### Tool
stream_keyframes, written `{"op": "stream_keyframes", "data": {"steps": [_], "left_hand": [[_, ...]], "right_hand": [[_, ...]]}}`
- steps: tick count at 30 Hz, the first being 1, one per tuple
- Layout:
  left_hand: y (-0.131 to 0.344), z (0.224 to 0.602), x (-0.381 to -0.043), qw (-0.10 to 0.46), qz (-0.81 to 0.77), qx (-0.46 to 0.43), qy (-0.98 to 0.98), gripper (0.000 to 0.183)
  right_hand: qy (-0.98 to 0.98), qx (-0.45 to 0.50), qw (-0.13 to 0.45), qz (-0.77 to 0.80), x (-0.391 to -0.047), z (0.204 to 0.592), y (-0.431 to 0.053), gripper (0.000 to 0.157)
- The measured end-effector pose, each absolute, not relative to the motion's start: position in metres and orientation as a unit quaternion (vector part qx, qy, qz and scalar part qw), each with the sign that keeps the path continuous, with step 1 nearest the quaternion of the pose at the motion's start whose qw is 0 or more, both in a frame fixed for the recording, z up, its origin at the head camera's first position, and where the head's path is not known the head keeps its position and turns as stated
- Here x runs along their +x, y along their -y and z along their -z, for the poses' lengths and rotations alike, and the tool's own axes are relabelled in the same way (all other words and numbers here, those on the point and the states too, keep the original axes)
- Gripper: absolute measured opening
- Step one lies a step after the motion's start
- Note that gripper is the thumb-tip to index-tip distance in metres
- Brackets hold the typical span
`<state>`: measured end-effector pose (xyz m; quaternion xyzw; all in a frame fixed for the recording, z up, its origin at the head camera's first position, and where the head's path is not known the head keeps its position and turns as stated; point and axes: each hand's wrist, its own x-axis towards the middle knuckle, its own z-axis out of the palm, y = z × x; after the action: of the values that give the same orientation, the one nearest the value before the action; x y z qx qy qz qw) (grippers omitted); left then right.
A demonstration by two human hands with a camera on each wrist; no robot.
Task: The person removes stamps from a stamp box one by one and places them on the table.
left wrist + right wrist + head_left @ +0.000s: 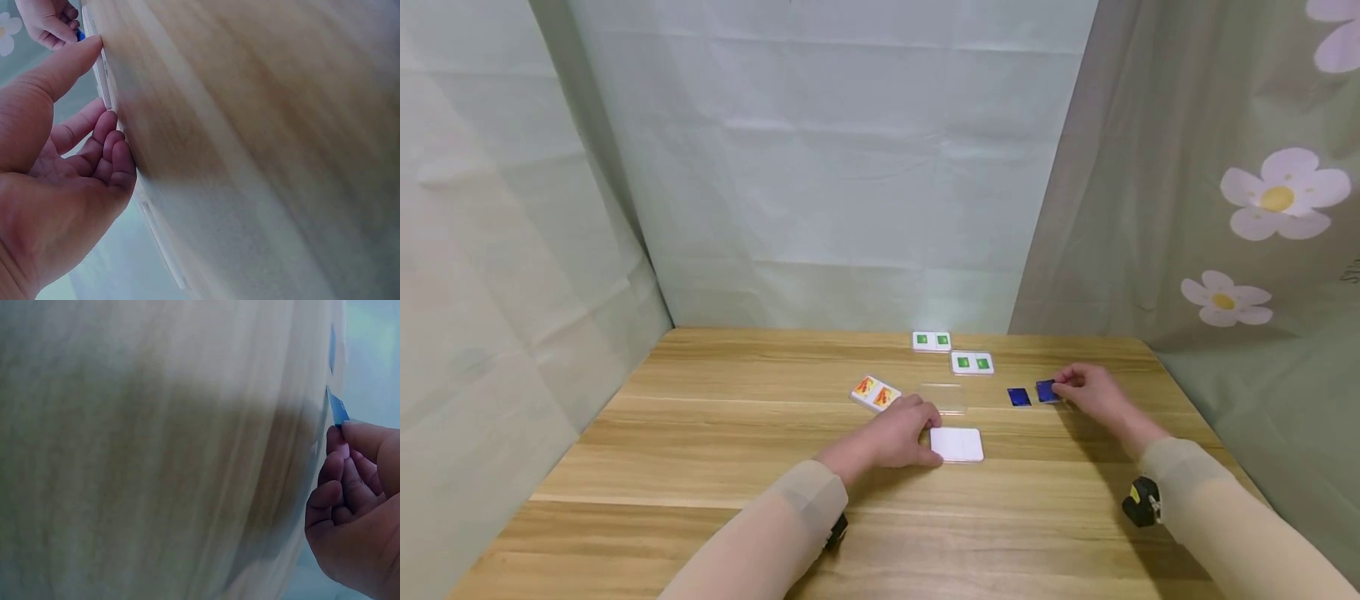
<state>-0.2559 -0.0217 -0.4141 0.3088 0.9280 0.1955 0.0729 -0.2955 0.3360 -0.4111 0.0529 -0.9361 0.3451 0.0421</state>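
In the head view, my left hand (897, 435) holds the left end of a white rectangular plate with a clear rim (957, 444), which lies flat on the table. Thumb and forefinger are at opposite edges of that plate (105, 78) in the left wrist view. Over to the right, my right hand (1093, 393) pinches a small dark blue square (1047, 391) by its edge. The right wrist view shows this blue square (338, 409) tilted between thumb and forefinger. A second blue square (1018, 397) lies just left of it on the table.
A clear rectangular cover (943, 399) lies behind the white plate. Two white plates with green squares, one nearer (972, 362) and one farther (932, 341), lie toward the back. A plate with orange pictures (876, 392) sits left, on the wooden table (715, 433). Curtains (842, 167) surround it.
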Motion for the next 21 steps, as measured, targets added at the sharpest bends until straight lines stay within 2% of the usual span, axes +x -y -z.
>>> {"op": "stream_keyframes", "data": {"steps": [12,21], "left_hand": [[0.0215,0.4137,-0.2555,0.07,-0.195,0.312,-0.927,0.049],[0.0214,0.4144,-0.2561,0.072,-0.192,0.308,-0.929,0.048]], "right_hand": [[0.958,0.054,0.059,-0.274,-0.2938,0.4101,-0.3299,0.019],[0.963,0.038,0.048,-0.262,-0.2958,0.4132,-0.3272,0.02]]}}
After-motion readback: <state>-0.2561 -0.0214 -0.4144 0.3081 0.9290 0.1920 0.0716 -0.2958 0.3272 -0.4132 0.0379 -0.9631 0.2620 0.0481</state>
